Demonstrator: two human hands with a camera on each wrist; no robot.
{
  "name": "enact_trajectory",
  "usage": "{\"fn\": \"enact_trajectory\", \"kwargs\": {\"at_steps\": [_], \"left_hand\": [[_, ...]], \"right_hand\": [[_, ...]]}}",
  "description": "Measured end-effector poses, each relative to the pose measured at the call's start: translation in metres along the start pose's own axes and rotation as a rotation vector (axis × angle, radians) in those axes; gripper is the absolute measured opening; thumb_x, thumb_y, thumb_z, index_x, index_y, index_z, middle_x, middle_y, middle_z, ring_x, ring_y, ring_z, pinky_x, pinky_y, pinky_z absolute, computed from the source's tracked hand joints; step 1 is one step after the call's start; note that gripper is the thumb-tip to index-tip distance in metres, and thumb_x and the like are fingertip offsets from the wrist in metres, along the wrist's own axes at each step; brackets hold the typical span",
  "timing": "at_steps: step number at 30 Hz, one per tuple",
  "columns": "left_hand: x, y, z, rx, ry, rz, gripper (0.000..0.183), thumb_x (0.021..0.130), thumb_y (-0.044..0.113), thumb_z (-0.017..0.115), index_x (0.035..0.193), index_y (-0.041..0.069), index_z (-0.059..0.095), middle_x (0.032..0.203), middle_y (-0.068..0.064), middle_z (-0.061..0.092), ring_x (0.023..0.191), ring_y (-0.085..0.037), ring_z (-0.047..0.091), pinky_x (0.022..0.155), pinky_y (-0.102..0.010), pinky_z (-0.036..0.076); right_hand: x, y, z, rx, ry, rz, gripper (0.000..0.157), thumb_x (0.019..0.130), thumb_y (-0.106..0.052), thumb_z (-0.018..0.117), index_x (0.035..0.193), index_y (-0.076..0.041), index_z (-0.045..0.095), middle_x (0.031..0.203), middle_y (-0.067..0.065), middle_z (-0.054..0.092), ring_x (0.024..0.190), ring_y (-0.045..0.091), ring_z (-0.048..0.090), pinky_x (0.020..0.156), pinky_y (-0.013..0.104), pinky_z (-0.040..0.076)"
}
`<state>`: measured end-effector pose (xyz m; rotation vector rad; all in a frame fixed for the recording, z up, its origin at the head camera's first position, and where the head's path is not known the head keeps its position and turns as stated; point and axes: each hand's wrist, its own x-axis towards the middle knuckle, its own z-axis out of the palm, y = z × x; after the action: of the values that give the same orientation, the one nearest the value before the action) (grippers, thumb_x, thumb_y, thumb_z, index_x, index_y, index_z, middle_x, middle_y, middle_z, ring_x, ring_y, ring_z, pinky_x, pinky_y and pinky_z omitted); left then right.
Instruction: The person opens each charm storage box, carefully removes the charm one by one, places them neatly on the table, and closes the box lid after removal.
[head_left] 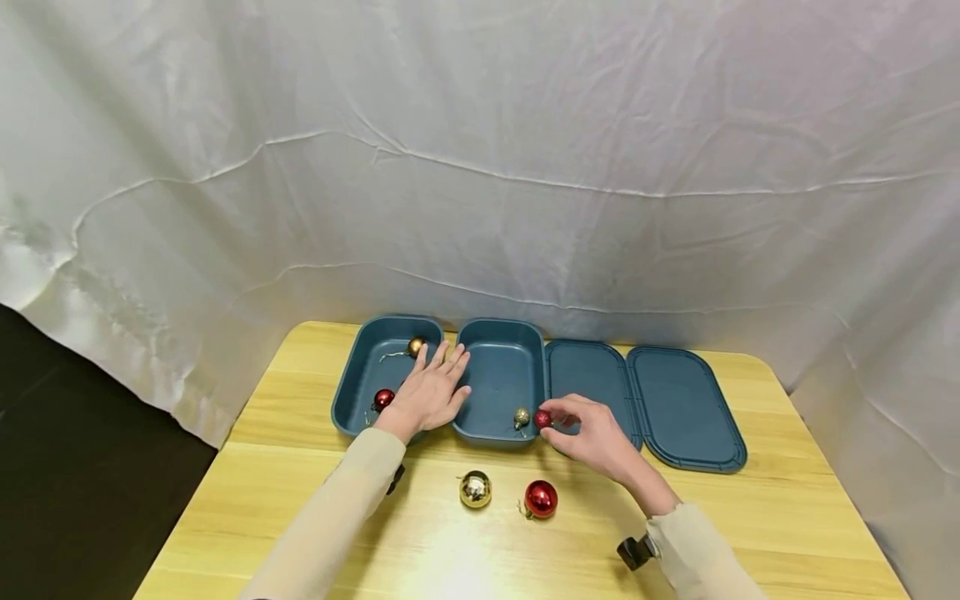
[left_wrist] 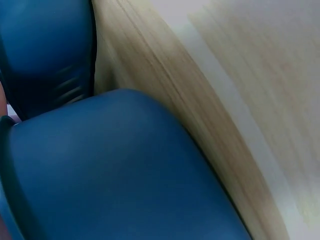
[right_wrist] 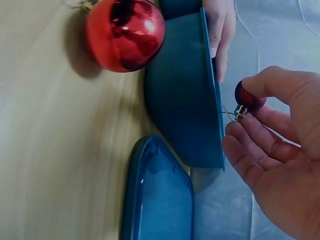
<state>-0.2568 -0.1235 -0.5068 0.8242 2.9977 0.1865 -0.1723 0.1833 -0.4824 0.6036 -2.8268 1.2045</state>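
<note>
My right hand (head_left: 592, 429) pinches a small red glitter bauble (right_wrist: 251, 100) between thumb and fingers, at the right rim of the middle blue box (head_left: 498, 379). The bauble's metal cap and string loop point away from the palm in the right wrist view. Inside that box a small gold glitter bauble (head_left: 522, 417) lies near its front right corner. Stretched over the right side of the left blue box (head_left: 342, 400) is my left hand (head_left: 429, 393), fingers straight and reaching the two boxes' neighbouring rims. A dark red bauble (head_left: 383, 399) and a bronze-gold bauble (head_left: 416, 347) lie in the left box.
On the wooden table (head_left: 300, 517), in front of the boxes, lie a shiny gold bauble (head_left: 476, 489) and a shiny red bauble (head_left: 541, 499). Two flat blue lids (head_left: 686, 408) lie to the right. A pale curtain (head_left: 480, 233) hangs behind the table.
</note>
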Motion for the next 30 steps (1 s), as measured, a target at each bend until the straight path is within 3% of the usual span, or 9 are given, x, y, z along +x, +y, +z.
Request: {"fn": "enact_trajectory", "kwargs": {"at_steps": [11,21,30], "left_hand": [[0.0,-0.001,0.001,-0.014,0.0,-0.002,0.064,0.114,0.042,0.04,0.168,0.01,0.027,0.176,-0.009,0.023,0.166,-0.034,0.012,0.133,-0.061,0.006],[0.001,0.0,0.003,-0.019,0.013,-0.006,0.064,0.114,0.041,0.041,0.168,0.01,0.028,0.176,-0.009,0.023,0.165,-0.035,0.013,0.132,-0.062,0.007],[0.0,0.001,0.003,-0.015,0.015,-0.012,0.063,0.114,0.04,0.041,0.168,0.01,0.027,0.176,-0.009,0.023,0.166,-0.034,0.012,0.132,-0.062,0.008]], "right_hand": [[-0.024,0.009,0.003,-0.039,0.042,-0.045,0.026,0.091,-0.015,0.082,0.116,-0.017,0.079,0.103,-0.008,0.073,0.09,0.018,0.071,0.081,0.037,0.062],[-0.048,0.02,0.011,0.013,0.009,0.003,0.03,0.088,-0.012,0.083,0.118,-0.014,0.078,0.107,-0.008,0.074,0.094,0.016,0.072,0.085,0.031,0.063],[-0.07,0.031,0.015,0.033,-0.004,0.021,0.028,0.087,-0.007,0.083,0.115,-0.01,0.078,0.103,-0.005,0.073,0.089,0.012,0.07,0.081,0.03,0.063]]}}
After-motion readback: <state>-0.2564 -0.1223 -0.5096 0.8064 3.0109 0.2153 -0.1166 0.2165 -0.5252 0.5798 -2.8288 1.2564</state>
